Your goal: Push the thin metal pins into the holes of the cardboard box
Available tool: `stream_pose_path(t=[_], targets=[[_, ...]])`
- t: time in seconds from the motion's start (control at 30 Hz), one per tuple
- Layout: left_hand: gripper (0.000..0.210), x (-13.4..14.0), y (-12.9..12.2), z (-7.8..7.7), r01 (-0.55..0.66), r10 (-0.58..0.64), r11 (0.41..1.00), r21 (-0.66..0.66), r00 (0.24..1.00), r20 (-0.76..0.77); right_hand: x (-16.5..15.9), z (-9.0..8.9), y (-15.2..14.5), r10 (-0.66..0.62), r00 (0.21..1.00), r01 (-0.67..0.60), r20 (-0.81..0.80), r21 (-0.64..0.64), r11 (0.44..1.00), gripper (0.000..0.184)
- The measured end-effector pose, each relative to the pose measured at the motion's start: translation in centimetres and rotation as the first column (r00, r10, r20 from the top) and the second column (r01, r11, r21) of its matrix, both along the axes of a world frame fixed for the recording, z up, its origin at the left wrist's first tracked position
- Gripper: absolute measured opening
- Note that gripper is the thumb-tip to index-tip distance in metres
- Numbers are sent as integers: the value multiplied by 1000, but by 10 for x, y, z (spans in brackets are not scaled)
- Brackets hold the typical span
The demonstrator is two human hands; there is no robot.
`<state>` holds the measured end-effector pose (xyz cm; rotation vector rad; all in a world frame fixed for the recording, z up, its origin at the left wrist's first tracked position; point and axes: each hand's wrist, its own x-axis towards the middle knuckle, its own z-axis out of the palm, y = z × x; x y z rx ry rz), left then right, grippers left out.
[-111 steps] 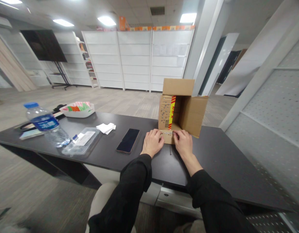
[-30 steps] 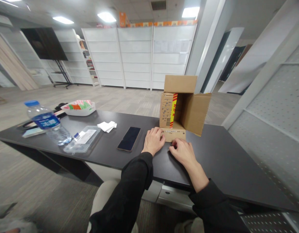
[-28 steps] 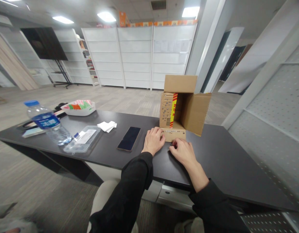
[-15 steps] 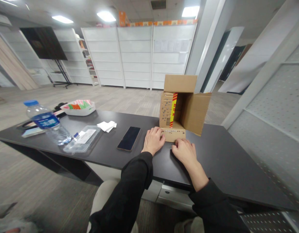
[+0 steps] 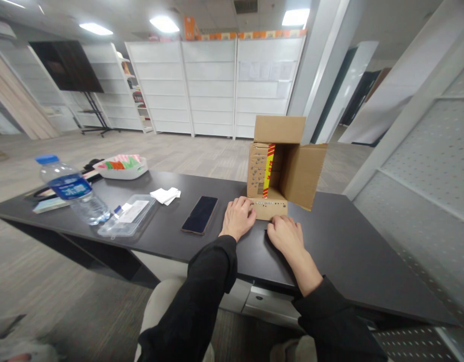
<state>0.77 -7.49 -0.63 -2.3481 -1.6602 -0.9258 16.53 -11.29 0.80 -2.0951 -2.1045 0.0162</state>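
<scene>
Left hand (image 5: 237,217): located near the centre of the frame, back facing up, fingers close together and bent forward, thumb along the right side. Right hand (image 5: 286,234): located right of centre and slightly lower, back facing up, fingers curled under; the inner grip is hidden. Left forearm (image 5: 207,271): extends from the bottom edge, left of centre, black-sleeved nearly to the wrist. Right forearm (image 5: 307,271): extends from the lower right, bare above its black cuff.
</scene>
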Motion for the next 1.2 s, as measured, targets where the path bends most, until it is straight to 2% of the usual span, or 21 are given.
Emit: stream_pose_path(t=[0.3, 0.47, 0.6, 0.77, 1.0, 1.2], targets=[[15, 0, 1, -1, 3, -3, 1000, -4, 1000, 5, 2, 2, 3, -39, 995, 42, -93, 33, 999, 23], [15, 0, 1, 0, 4, -4, 1000, -10, 1000, 5, 5, -3, 8, -40, 974, 64, -223, 101, 993, 15], [15, 0, 0, 0, 7, -7, 1000, -6, 1000, 7, 8, -9, 12, 9, 930, 60, -366, 177, 982, 8], [15, 0, 0, 0, 3, -3, 1000, -7, 1000, 2, 9, -13, 14, 87, 887, 43, -454, 268, 962, 4], [14, 0, 1, -1, 9, -9, 1000, 3, 1000, 7, 9, -12, 16, 153, 853, 77, -498, 411, 908, 2], [13, 0, 1, 0, 7, -7, 1000, 12, 1000, -2, 11, -17, 20, 189, 863, 46, -468, 445, 895, 2]])
